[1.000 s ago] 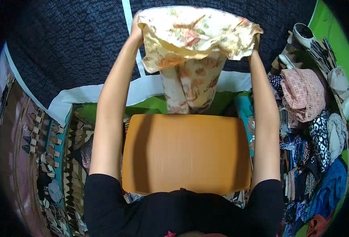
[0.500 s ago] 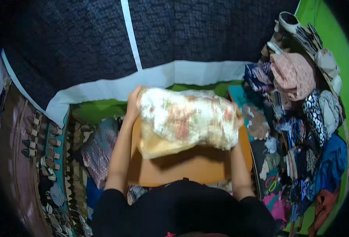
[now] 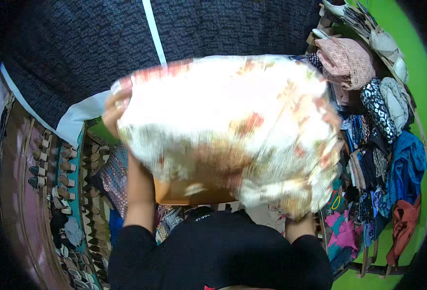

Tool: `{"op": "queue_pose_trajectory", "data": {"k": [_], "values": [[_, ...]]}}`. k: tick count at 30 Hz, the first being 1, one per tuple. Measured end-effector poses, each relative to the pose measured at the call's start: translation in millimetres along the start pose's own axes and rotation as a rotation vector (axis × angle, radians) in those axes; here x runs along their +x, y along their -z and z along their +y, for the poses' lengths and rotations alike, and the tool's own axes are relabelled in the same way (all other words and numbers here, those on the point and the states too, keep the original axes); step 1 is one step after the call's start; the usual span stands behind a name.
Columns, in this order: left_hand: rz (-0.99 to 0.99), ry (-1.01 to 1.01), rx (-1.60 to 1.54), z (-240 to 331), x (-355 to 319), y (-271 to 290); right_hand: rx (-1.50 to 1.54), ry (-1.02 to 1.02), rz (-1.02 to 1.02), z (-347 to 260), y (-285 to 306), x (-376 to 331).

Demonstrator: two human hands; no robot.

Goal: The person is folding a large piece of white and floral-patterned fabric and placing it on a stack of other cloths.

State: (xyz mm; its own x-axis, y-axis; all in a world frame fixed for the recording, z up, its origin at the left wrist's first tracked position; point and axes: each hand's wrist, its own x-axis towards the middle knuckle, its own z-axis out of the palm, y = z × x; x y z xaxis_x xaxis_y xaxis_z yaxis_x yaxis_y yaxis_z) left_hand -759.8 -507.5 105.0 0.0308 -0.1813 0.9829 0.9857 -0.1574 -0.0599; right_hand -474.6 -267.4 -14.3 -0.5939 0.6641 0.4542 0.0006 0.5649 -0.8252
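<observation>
A white cloth with red, brown and green flowers (image 3: 189, 106) is held up in front of me, wide and loose, with blurred lower folds. My left hand (image 3: 114, 112) is closed on its left edge, fingers curled over the fabric. At the cloth's right edge my right hand (image 3: 330, 116) grips it too, mostly covered by the fabric and smeared by motion. Below the cloth, part of an orange-brown tabletop (image 3: 194, 192) shows; the cloth hides the rest.
To the left, racks hold several shoes (image 3: 67, 166), with a patterned cloth (image 3: 114, 179) nearby. On the right are piled clothes, a pink knitted bundle (image 3: 346, 63), a blue garment (image 3: 407, 164) and a magenta cloth (image 3: 344, 232). A dark curtain (image 3: 92, 48) hangs ahead.
The cloth has risen toward me and spread wider, looking much larger. My hands have moved farther apart, still at its edges. More of the tabletop is covered.
</observation>
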Motion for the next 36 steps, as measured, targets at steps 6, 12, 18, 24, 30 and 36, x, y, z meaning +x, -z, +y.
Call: {"op": "queue_pose_trajectory", "data": {"k": [6,12,18,24,30,36], "values": [[-0.528,0.958,0.29,169.1,-197.9,111.5,-0.088,-0.175,-0.131,18.6,18.2,-101.7],[-0.359,1.2,0.344,285.9,-202.7,106.3,-0.224,-0.395,-0.309,51.6,89.7,-175.5],[-0.521,1.031,0.459,349.5,-156.2,114.2,-0.343,-0.606,-0.508,78.4,136.3,-213.8],[-0.681,0.952,0.517,408.2,-158.9,147.2,-0.032,-0.434,-0.387,-2.3,165.5,-256.4],[-0.812,1.0,0.347,435.4,-142.4,179.4,-0.064,-0.395,-0.507,-23.9,186.1,-298.4],[-1.049,0.938,0.275,449.7,-130.8,221.6,-0.031,-0.442,-0.488,-36.0,190.1,-348.3]]}}
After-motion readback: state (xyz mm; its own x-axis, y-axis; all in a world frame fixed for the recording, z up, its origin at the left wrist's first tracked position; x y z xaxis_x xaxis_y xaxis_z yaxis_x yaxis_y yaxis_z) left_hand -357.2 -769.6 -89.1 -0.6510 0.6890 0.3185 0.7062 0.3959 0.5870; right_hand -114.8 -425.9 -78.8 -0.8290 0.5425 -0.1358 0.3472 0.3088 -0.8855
